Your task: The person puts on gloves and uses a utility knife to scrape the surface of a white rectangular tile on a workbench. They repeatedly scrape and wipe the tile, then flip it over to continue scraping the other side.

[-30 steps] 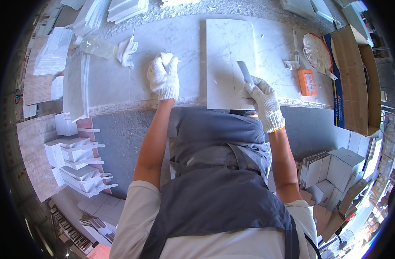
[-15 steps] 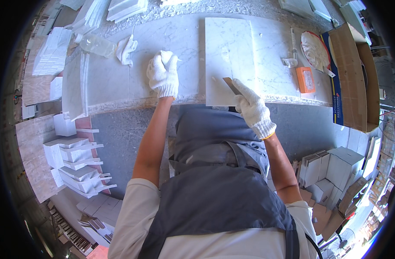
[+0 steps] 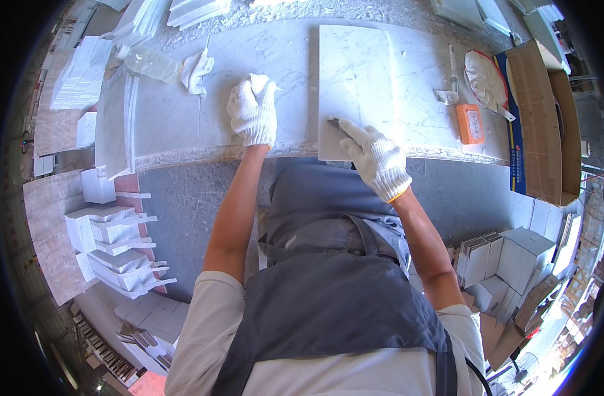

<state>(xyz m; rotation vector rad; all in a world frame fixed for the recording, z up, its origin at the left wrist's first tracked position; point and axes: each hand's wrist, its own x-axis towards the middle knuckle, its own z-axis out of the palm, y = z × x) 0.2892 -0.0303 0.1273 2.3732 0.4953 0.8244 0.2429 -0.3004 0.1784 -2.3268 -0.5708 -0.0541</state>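
My right hand (image 3: pixel 379 158), in a white knitted glove, grips a thin metal scraper blade (image 3: pixel 334 122) over the near part of a pale grey-veined marble tile (image 3: pixel 355 72). Most of the blade is hidden by the fingers; its tip shows at the tile's left edge. To the left, my left hand (image 3: pixel 253 113) rests closed on the marble-topped bench (image 3: pixel 282 53), also gloved. Something white shows at its fingertips, too merged with the glove to make out. A crumpled white cloth (image 3: pixel 196 71) lies beyond that hand, beside a clear plastic bottle (image 3: pixel 147 63).
At the bench's right lie an orange block (image 3: pixel 471 124), a dish of whitish paste (image 3: pixel 485 79) and a slim white tool (image 3: pixel 452 76). An open cardboard box (image 3: pixel 536 122) borders that end. Stacked tiles (image 3: pixel 83 72) stand at left, with wrapped white bundles (image 3: pixel 110 228) lower down.
My right hand has moved left over the tile, turning the blade so that less of it shows. The left hand stays closed in nearly the same place; the whole view has shifted slightly.
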